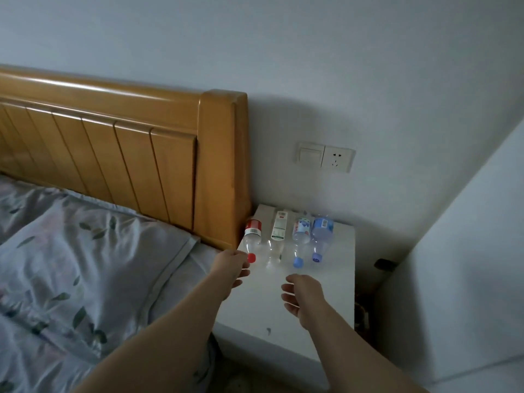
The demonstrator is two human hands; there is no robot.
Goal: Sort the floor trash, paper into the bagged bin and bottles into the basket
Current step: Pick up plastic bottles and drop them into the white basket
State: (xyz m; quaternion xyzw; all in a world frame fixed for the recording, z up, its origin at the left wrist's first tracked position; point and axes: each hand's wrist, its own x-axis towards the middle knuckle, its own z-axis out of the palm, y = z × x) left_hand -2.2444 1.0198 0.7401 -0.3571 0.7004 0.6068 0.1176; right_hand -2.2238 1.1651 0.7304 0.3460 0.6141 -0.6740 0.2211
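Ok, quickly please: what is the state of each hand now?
Left hand: open, holds nothing; fingertips beside the red-capped bottle, contact cannot be told.
Right hand: open, fingers loosely curled, holds nothing.

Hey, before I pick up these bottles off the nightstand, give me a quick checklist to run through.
1. Nothing held in left hand or right hand: ok.
2. Nearest target, red-capped bottle, lies on the white nightstand close to the left hand: ok.
3. Cap on white-labelled bottle: cannot tell.
4. Caps on blue-and-white-labelled bottle and blue-labelled bottle, ahead of the right hand: ok.
5. Sight of the basket: not ok, out of view.
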